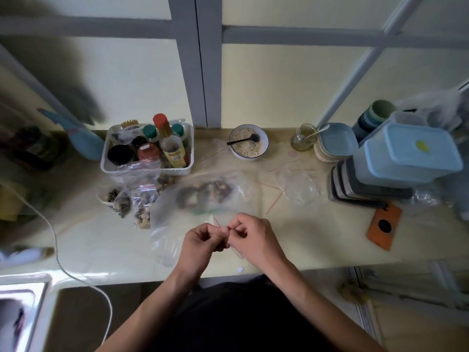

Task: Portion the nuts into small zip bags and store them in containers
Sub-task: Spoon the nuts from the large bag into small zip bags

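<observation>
My left hand [203,241] and my right hand [251,237] meet above the counter's front edge, and both pinch a small clear zip bag [234,246] with a red seal line. The bag looks empty, though blur hides detail. Behind my hands lies a large clear bag of dark nuts [203,195]. Two small filled zip bags [143,207] of mixed nuts lie to the left. A stack of lidded containers [396,168] with a pale blue top stands at the right.
A white basket [147,168] of jars and bottles sits at the back left. A bowl of oats with a black spoon [248,142] stands at the back middle. Several empty zip bags [297,184] lie right of centre. An orange card [384,228] lies near the right edge. A white cable [58,252] crosses the left side.
</observation>
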A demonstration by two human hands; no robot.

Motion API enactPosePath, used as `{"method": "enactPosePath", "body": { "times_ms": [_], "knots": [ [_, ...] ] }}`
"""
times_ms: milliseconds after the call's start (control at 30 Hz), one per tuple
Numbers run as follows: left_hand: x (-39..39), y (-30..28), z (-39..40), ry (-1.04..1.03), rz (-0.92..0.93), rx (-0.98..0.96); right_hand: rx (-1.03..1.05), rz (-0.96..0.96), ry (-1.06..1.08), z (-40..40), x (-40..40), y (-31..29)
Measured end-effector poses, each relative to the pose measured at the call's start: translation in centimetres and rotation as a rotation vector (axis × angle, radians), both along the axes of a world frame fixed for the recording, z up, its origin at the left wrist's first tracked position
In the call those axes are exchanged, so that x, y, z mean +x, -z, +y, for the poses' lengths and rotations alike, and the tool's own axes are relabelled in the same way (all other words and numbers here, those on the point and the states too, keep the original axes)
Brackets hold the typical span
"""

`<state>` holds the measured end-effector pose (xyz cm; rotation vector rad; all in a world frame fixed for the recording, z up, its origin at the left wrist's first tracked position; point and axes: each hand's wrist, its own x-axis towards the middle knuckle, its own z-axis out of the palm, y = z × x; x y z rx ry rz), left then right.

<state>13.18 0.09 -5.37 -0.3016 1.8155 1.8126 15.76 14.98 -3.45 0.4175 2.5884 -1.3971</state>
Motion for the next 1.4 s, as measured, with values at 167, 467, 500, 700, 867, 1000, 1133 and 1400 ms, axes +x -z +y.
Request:
{"method": "enactPosePath", "body": {
  "times_ms": [167,467,500,700,867,1000,1133,1400],
  "knots": [
    [0.8,-0.7,1.3,0.017,0.023,-0.21,0.145,0.056,0.042,-0.2,1.3,2.0],
    [3.0,-1.9,2.1,0.076,0.117,-0.546,0.455,0.185,0.177,3.6,0.6,1.4],
    [3.2,-1.9,2.1,0.082,0.135,-0.575,0.456,0.176,0.119,3.7,0.9,1.5],
    [3.4,-2.9,2.4,0.005,0.094,-0.539,0.386,0.409,-0.152,1.9,2.6,0.1],
    [3.7,-3.8,2.6,-0.012,0.064,-0.398,0.221,0.537,-0.261,0.5,3.7,-2.2],
    [3.6,-3.7,2.1,-0.023,0.025,-0.344,0.3,0.067,-0.354,0.9,3.4,-1.7],
    [3.5,-3.6,0.8,0.09,0.079,-0.501,0.581,-0.168,-0.476,1.6,4.4,-0.9],
    [3.2,-3.9,-0.5,0.097,0.048,-0.468,0.329,0.294,-0.533,0.8,4.9,-2.2]
  ]
}}
